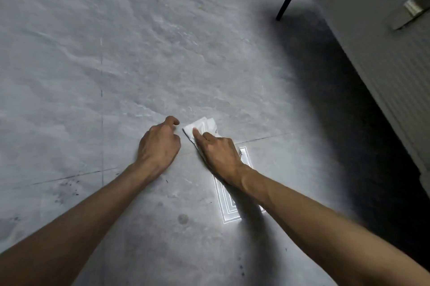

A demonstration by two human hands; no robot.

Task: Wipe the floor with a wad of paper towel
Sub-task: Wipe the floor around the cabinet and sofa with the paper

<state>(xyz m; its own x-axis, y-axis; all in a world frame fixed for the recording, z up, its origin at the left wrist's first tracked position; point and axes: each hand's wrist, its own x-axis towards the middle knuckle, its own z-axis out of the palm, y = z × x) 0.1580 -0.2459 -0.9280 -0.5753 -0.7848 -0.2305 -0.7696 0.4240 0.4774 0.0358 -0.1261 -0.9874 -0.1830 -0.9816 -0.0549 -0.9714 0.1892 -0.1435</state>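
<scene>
A white wad of paper towel [202, 127] lies on the grey tiled floor [144, 57] just beyond the middle of the view. My right hand [220, 150] lies on top of it, index finger stretched forward, pressing it flat against the floor. My left hand [160, 143] rests on the floor just left of the wad, fingers loosely curled and holding nothing; a small gap separates it from the towel.
A bright rectangular light reflection [229, 206] shows on the tile under my right forearm. Dark specks [69, 186] mark the floor at the left. A pale upholstered piece of furniture [377, 29] with a black leg [287, 2] stands at the upper right, with a dark shadow beneath it.
</scene>
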